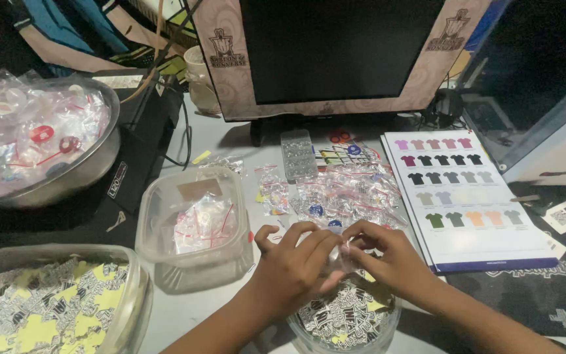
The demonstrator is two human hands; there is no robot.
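My left hand (294,265) and my right hand (389,257) meet at the front centre of the table, both pinching a small clear plastic bag (343,255) between their fingertips. Directly below them stands a round container of black, white and yellow stickers (345,319). Just beyond my fingers lies a heap of small clear bags with red and blue bits (348,195).
A clear tub holding bags (194,223) stands left of my hands, a larger tub of stickers (54,305) at front left, a metal bowl of bags (40,141) at far left. A shirt colour chart (463,200) lies right. A dark monitor (335,52) stands behind.
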